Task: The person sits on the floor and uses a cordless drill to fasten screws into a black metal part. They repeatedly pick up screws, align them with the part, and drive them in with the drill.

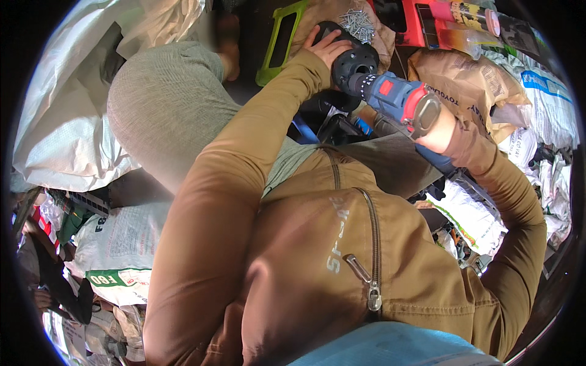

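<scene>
My left hand [328,49] grips a black rounded plastic part [357,61] with several holes in it, the fingers spread over its top. In my right hand [438,133] is a blue cordless drill [390,94] with red accents. The drill's chuck points left and meets the black part; its bit is hidden from view. Just beyond the part, a pile of silver screws [357,25] lies on brown paper.
A green plastic frame [278,43] stands beyond my left hand. Red plastic frames [421,27] and a pink-labelled bottle [467,15] are at the far right. Brown paper sacks [470,79] lie right of the drill. White sacks [79,122] crowd the left.
</scene>
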### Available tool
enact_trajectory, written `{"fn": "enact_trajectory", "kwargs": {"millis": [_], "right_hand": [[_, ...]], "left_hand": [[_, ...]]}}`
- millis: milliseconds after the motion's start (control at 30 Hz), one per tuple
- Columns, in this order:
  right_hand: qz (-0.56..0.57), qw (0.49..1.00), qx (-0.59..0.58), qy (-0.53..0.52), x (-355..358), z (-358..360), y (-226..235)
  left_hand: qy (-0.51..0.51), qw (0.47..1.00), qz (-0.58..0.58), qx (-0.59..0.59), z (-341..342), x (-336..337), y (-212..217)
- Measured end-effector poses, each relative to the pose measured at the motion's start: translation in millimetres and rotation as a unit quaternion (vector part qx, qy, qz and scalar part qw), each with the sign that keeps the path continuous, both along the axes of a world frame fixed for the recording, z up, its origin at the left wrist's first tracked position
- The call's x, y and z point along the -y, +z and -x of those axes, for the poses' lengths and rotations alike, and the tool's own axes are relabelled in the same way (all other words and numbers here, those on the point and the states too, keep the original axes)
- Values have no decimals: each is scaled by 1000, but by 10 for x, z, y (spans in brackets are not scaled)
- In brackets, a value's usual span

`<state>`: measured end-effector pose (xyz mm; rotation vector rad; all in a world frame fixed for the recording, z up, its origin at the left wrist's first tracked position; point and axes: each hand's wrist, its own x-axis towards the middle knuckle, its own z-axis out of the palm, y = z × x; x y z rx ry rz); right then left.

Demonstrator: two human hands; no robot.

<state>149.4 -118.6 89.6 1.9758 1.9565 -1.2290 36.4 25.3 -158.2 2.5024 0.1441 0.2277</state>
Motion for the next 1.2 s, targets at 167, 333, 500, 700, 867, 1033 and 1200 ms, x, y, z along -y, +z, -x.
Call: {"fn": "enact_trajectory", "kwargs": {"millis": [167, 333, 500, 700, 867, 1033, 1200], "right_hand": [[305, 818, -79, -481, -62, 327, 164], [-14, 922, -104, -371, 382, 624, 333], [31, 841, -147, -519, 1146, 876, 619], [-15, 728, -187, -659, 1521, 1155, 749], [-45, 713, -180, -676, 1633, 1238, 632], [-34, 731, -150, -664, 1697, 1239, 633], [-37, 721, -167, -672, 1682, 1229, 609]], "left_hand": [[2, 999, 16, 33, -3, -28, -33], [-2, 1000, 30, 3, -4, -52, -20], [-183, 972, -30, -142, -337, -507, 85], [141, 969, 135, -150, -678, -624, 317], [186, 975, -29, -117, -715, -356, 346], [176, 974, 41, -138, -806, -409, 176], [189, 976, 75, -80, -832, -490, 26]]}}
